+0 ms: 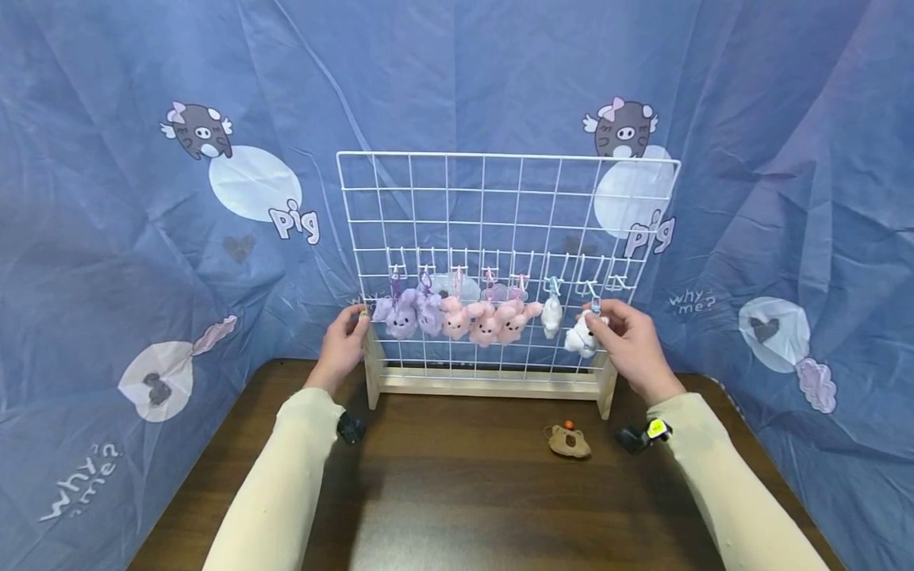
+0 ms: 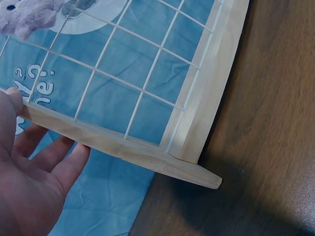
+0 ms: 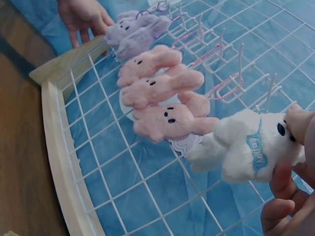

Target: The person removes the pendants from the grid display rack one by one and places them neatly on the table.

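Cream-sleeved arms (image 1: 274,484) are extended forward over a brown table (image 1: 457,507). At left, a wooden post (image 1: 371,369) is gripped by the left hand (image 1: 341,346), thumb opposite fingers; at right, a white plush toy (image 3: 241,152) (furry, black-marked on the face, a blue lettered patch (image 3: 258,151) below) is pinched by the right hand (image 1: 634,342), held before the far white wire grid (image 1: 483,191).

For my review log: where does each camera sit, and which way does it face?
Head: worn on the head, facing forward and down at the rack; both sleeves, left grip and right grip show.
Left wrist: worn there, facing the rack's wooden leg; left grip shows.
Right wrist: worn there, facing the held white plush and along the rack; right grip shows, left grip beyond.
Shared: head and right wrist both show pink plushes.
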Demonstrator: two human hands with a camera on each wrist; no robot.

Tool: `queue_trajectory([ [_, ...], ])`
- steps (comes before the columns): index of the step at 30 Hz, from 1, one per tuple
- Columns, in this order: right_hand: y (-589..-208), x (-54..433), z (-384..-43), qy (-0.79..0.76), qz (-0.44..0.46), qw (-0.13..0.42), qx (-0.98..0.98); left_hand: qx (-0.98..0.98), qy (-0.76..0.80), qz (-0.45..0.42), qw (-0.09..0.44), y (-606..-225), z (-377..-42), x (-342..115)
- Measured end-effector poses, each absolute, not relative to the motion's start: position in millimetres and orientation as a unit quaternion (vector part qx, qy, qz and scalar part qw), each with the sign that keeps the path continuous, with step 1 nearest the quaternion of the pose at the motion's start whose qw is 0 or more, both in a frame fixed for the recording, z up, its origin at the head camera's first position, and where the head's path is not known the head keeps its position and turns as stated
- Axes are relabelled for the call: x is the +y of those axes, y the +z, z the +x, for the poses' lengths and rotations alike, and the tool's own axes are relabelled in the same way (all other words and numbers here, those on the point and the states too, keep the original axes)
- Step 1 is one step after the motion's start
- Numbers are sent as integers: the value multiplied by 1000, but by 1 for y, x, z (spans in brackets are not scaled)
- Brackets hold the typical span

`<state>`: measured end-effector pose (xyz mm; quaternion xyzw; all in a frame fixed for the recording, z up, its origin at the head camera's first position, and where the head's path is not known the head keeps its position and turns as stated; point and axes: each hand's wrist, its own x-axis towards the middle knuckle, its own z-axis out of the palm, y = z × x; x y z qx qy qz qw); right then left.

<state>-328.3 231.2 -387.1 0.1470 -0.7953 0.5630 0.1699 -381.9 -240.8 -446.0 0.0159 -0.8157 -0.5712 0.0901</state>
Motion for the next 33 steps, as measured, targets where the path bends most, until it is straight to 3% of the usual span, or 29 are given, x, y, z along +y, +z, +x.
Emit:
queue_trajectory([
  [17,-383,221,-313,574,167,137,-790,-820,-565,16,88,-447,-383,-242],
  [33,-432,203,-315,535,203,43,-819,-819,-567,10,91,-447,-382,-240],
])
